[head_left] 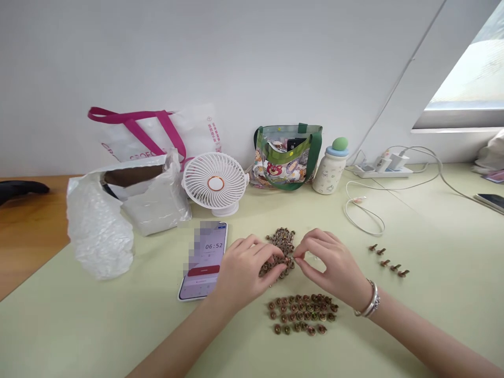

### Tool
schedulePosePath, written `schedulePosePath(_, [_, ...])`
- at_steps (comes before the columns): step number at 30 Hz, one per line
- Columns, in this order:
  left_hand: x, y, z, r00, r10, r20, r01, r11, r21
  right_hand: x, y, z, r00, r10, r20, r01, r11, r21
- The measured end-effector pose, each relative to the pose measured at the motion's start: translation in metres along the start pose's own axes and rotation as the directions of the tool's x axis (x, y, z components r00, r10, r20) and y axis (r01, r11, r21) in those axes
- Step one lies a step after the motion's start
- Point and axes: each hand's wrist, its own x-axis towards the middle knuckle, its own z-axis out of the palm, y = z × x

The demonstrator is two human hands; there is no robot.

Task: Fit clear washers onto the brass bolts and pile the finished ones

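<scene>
Phone [201, 286]: lay just left of the left hand [248, 266], its long axis running from near left to far right.
Left-hand grip: thumb and forefinger were closed about the left side of 1 small piece [289, 259].
Pile [282, 239]: sat under and beyond the left fingertips, nearer that hand; its screws pointed every way.
Piece: was between the 2 hands, at the pile's right edge; its long axis seemed to run left to right, though it was too small and covered to tell which end pointed where.
Rows [301, 316]: about 4 ran left to right on the near side of both hands, round faces showing.
Right-hand grip: thumb and forefinger of the right hand [334, 265] pinched the piece from its right, pointing left.
Loose screws [385, 263]: 5 lay beyond the right wrist, nearer the right hand, shanks pointing right and slightly away.
</scene>
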Motion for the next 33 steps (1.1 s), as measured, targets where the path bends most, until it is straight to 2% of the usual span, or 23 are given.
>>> schedulePosePath(4, [-0.003,0.003,-0.002,0.997,0.063,-0.045,-0.062,0.998,0.028,-0.005,-0.003,0.003,0.993,-0.107,-0.046,0.103,0.991,-0.091])
schedulePosePath(6, [-0.003,0.004,-0.002,0.994,0.085,-0.064,-0.082,0.995,0.052,-0.007,-0.002,0.004,0.991,-0.122,-0.047,0.117,0.988,-0.098])
schedulePosePath(11, [-0.003,0.003,-0.002,0.986,0.116,-0.116,-0.105,0.99,0.097,-0.008,-0.001,0.003,0.997,0.008,0.079,-0.013,0.997,0.074])
schedulePosePath(16, [-0.004,0.001,-0.001,0.985,0.141,-0.1,-0.13,0.986,0.108,-0.008,-0.001,0.005,0.987,0.075,0.142,-0.106,0.97,0.218])
schedulePosePath(22, [-0.006,0.001,0.0,0.983,0.17,-0.07,-0.165,0.983,0.079,-0.009,0.001,0.008,0.985,0.081,0.155,-0.116,0.965,0.237])
schedulePosePath(33, [-0.007,0.002,0.004,0.997,0.075,-0.008,-0.075,0.997,-0.033,-0.012,0.004,0.01,0.995,-0.009,0.096,-0.003,0.991,0.132])
